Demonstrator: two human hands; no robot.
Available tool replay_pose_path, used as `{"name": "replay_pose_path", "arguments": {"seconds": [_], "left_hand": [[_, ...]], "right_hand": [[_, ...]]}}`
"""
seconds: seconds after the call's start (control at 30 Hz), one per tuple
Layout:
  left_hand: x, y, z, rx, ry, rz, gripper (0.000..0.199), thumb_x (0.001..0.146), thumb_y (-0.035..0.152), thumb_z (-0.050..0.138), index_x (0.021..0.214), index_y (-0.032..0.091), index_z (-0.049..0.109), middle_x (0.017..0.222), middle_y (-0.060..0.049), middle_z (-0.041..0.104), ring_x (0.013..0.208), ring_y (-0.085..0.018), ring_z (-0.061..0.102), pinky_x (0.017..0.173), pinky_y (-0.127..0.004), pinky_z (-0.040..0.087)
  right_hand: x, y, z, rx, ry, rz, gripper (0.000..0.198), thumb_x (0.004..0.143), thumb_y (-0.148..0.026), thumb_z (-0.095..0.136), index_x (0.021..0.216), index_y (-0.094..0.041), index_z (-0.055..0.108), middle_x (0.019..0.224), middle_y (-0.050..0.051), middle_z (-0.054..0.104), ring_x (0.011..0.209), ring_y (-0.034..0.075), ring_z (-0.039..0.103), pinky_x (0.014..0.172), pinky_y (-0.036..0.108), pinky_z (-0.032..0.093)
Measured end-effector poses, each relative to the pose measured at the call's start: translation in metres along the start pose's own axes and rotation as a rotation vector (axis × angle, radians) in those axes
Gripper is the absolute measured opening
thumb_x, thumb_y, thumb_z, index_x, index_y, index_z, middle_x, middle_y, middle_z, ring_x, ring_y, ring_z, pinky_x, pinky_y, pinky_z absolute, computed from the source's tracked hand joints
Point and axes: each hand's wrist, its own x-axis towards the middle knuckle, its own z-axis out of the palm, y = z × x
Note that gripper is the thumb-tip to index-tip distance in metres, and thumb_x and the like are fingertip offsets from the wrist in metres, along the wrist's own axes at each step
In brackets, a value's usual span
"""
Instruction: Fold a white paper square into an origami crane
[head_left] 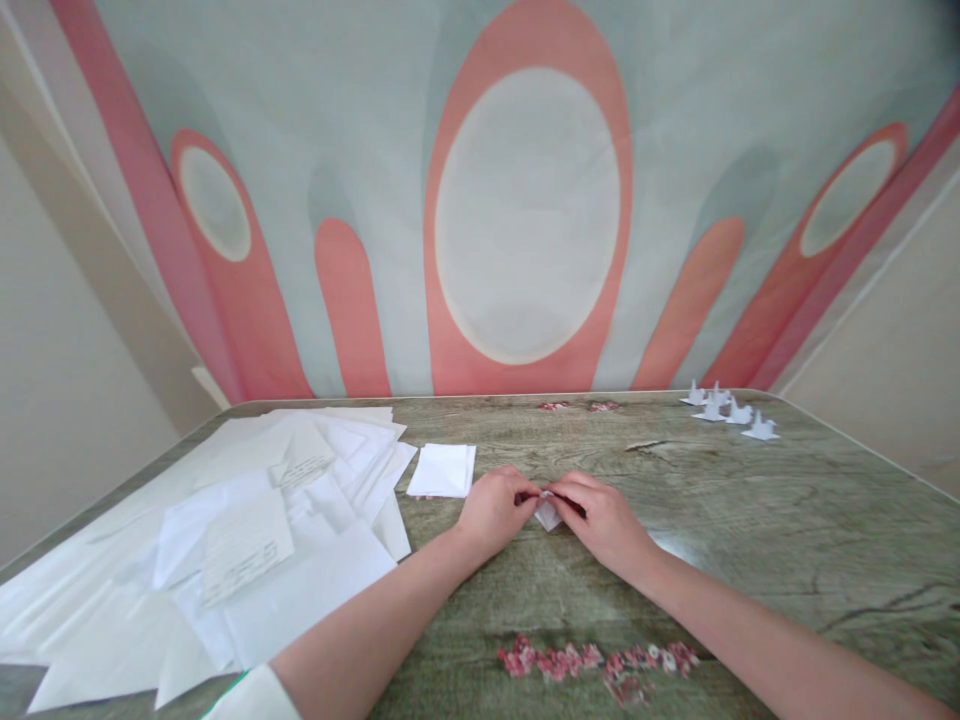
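Observation:
Between my two hands is a small piece of folded white paper [549, 515], just above or on the wooden table [480, 610]. My left hand [495, 510] pinches its upper left edge between thumb and finger. From the other side, my right hand [601, 515] grips the paper's upper right part, fingers closed. Only the lower part of the fold shows; the fingertips hide the top. A short stack of square white paper [442, 470] lies just beyond my left hand.
A large spread of loose white sheets [247, 540], some with writing, covers the table's left side. Several folded white paper cranes [760, 428] stand at the far right. Pink flower prints [600, 660] mark the near tabletop. A patterned wall [525, 380] borders the far edge.

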Motion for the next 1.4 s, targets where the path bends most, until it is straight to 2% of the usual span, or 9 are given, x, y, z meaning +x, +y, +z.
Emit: {"name": "replay_pose_path", "arguments": {"seconds": [0.37, 0.73, 0.93, 1.13, 1.4], "left_hand": [[-0.0065, 0.0039, -0.0048, 0.014, -0.003, 0.023, 0.019, 0.077, 0.025, 0.056, 0.091, 0.023, 0.069, 0.074, 0.0, 0.06, 0.069, -0.014, 0.055, 0.065, -0.022, 0.042], [-0.0047, 0.0056, -0.0023, 0.122, 0.014, 0.006, 0.012, 0.08, 0.025, 0.057, 0.081, 0.022, 0.068, 0.074, 0.0, 0.06, 0.071, -0.013, 0.056, 0.063, -0.02, 0.042], [-0.0053, 0.0086, -0.0059, 0.248, -0.004, 0.098, 0.018, 0.085, 0.025, 0.05, 0.083, 0.02, 0.068, 0.08, -0.002, 0.061, 0.074, -0.015, 0.058, 0.065, -0.022, 0.043], [-0.0047, 0.0064, -0.008, 0.271, 0.01, 0.189, 0.018, 0.087, 0.025, 0.048, 0.088, 0.022, 0.066, 0.086, -0.001, 0.062, 0.08, -0.014, 0.058, 0.07, -0.022, 0.043], [-0.005, 0.0074, -0.0067, 0.451, -0.023, 0.281, 0.022, 0.089, 0.027, 0.046, 0.077, 0.018, 0.062, 0.076, -0.003, 0.06, 0.076, -0.016, 0.056, 0.066, -0.024, 0.043]], "right_hand": [[-0.0024, 0.0065, -0.0009, 0.009, -0.025, -0.023, 0.021, 0.086, -0.019, 0.049, 0.097, -0.023, 0.066, 0.086, 0.004, 0.061, 0.079, 0.016, 0.058, 0.072, 0.029, 0.046], [-0.0021, 0.0022, -0.0045, -0.004, -0.044, -0.022, 0.022, 0.086, -0.017, 0.049, 0.099, -0.023, 0.066, 0.086, 0.003, 0.061, 0.079, 0.016, 0.058, 0.072, 0.027, 0.047], [-0.0015, 0.0033, -0.0047, 0.001, -0.07, -0.021, 0.024, 0.085, -0.014, 0.049, 0.1, -0.023, 0.066, 0.087, 0.003, 0.061, 0.081, 0.016, 0.058, 0.074, 0.028, 0.047], [-0.0031, 0.0042, -0.0049, -0.023, -0.087, -0.057, 0.029, 0.085, -0.011, 0.049, 0.105, -0.025, 0.064, 0.089, 0.003, 0.06, 0.083, 0.016, 0.057, 0.075, 0.029, 0.046], [-0.0038, 0.0052, -0.0039, -0.092, -0.082, -0.118, 0.025, 0.085, -0.011, 0.048, 0.102, -0.021, 0.064, 0.091, 0.005, 0.06, 0.085, 0.018, 0.055, 0.076, 0.032, 0.046]]}}
